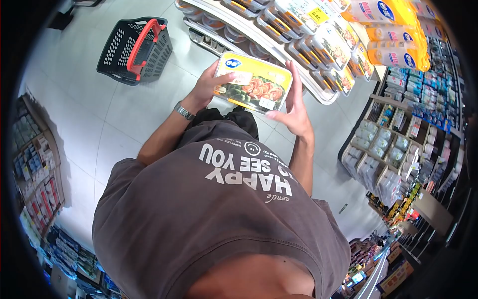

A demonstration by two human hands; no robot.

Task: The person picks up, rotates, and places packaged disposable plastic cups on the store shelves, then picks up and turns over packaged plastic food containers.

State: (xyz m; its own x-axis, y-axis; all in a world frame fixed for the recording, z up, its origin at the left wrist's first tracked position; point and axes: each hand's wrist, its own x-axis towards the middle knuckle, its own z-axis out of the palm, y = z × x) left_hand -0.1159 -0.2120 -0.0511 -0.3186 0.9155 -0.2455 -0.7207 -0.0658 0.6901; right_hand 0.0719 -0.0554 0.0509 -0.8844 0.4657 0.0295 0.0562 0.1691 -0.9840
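In front of my chest I hold a flat rectangular plastic container (253, 82) with a yellow printed label. The label shows a blue oval logo and a picture of food, and a small white sticker sits near its lower right corner. My left hand (205, 85), with a metal watch on the wrist, grips the left end, thumb lying on top and other fingers mostly hidden underneath. At the opposite end my right hand (294, 107) grips the edge, fingers along the right side and thumb by the lower corner. The container's underside is hidden.
A shopping basket (155, 59) with a red handle stands on the floor at upper left. Ahead, a curved display shelf (298, 74) carries similar containers and a yellow price tag (317, 15). Yellow packs (393, 35) hang or lie at upper right. Stocked shelves (383, 139) line the right.
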